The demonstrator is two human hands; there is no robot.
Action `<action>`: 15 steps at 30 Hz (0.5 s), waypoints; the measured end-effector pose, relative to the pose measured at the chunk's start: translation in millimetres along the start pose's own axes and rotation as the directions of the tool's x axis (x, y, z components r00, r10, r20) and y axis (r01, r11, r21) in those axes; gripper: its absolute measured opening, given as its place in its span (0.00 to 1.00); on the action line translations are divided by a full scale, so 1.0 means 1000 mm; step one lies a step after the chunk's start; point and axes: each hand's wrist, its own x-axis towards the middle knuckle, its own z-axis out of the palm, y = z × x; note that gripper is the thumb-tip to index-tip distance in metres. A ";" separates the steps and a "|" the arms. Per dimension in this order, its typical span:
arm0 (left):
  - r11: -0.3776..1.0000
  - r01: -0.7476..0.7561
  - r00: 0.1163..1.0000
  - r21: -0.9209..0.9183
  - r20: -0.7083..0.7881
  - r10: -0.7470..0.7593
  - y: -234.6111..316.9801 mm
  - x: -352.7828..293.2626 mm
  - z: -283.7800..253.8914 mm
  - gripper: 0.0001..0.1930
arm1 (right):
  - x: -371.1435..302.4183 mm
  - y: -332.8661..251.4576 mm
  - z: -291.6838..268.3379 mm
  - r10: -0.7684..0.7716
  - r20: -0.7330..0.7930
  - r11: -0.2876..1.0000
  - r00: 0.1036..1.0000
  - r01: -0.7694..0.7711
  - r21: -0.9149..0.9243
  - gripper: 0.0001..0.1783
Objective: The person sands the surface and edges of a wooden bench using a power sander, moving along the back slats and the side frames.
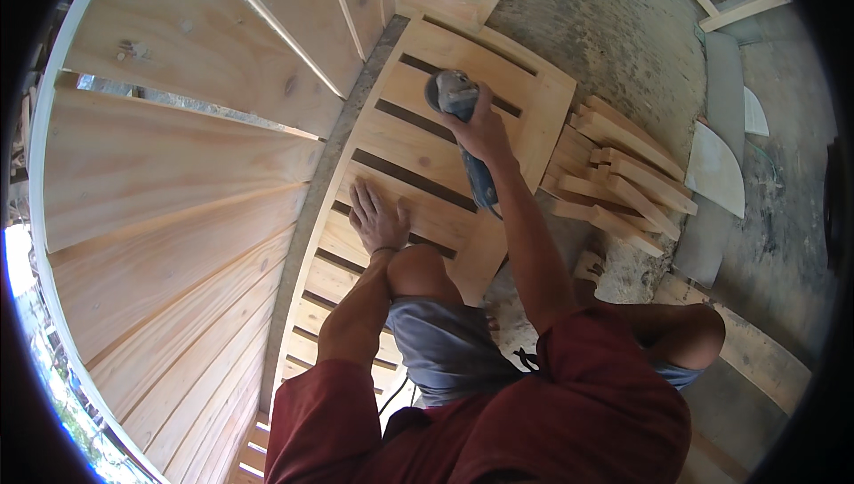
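A slatted wooden panel (427, 146) lies flat in front of me, pale boards with dark gaps between them. My right hand (483, 128) is wrapped round an angle grinder (480, 183) with a dark grey body. Its head and round disc are over a slat near the panel's far left part; I cannot tell whether the disc touches the wood. My left hand (379, 221) rests flat on the slats nearer to me, fingers spread, holding nothing. One of my knees is on the panel just behind that hand.
On the left stands a tall wall of wooden boards (178, 155). Several cut wooden pieces (636, 168) are piled right of the panel on the stained concrete floor (596, 30). Farther right lie pale curved sheets (716, 173) and a long plank (756, 350). A dark cord (393, 395) runs near my leg.
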 end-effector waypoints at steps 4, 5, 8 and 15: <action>1.000 0.008 1.000 -0.019 0.010 -0.008 0.001 0.000 0.000 0.44 | 0.023 -0.032 0.018 -0.063 0.081 0.998 0.995 0.062 0.019 0.56; 1.000 0.009 1.000 -0.024 0.007 -0.009 0.000 0.000 0.000 0.44 | 0.026 -0.040 0.022 -0.076 0.085 0.997 0.993 0.074 0.028 0.57; 0.999 0.013 1.000 -0.033 0.016 -0.012 0.002 0.000 -0.003 0.44 | 0.038 -0.051 0.033 -0.129 0.083 0.991 0.988 0.131 -0.020 0.57; 1.000 0.003 1.000 -0.011 0.017 -0.003 0.004 0.001 -0.003 0.44 | 0.067 -0.065 0.043 -0.117 0.032 0.989 0.993 0.119 -0.082 0.55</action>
